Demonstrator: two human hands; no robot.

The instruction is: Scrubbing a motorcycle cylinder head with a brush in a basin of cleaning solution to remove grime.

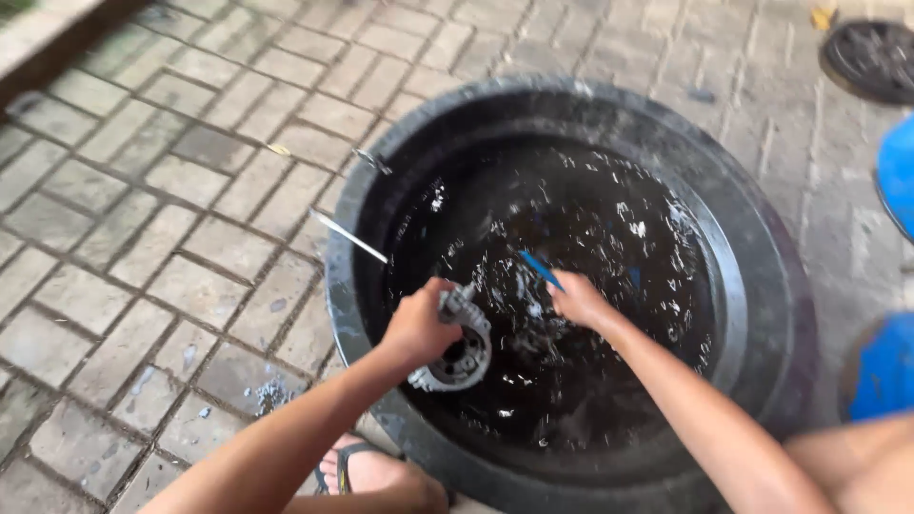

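From the head camera, the left hand [416, 328] grips a grey metal part [459, 350] over the black basin [762, 286] while the right hand [578, 300], fingers pinching a blue brush [539, 269], scrubs; steadying the part low keeps splashes inside.

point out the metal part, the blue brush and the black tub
metal part [462, 357], head view, on its round grey body
blue brush [540, 269], head view, on its handle
black tub [762, 257], head view, on its right rim

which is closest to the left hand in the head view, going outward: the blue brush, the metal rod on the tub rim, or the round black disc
From the left hand:
1. Blue brush, just right, in the right hand.
2. Metal rod, up-left on the tub rim.
3. Round black disc, far top-right corner.
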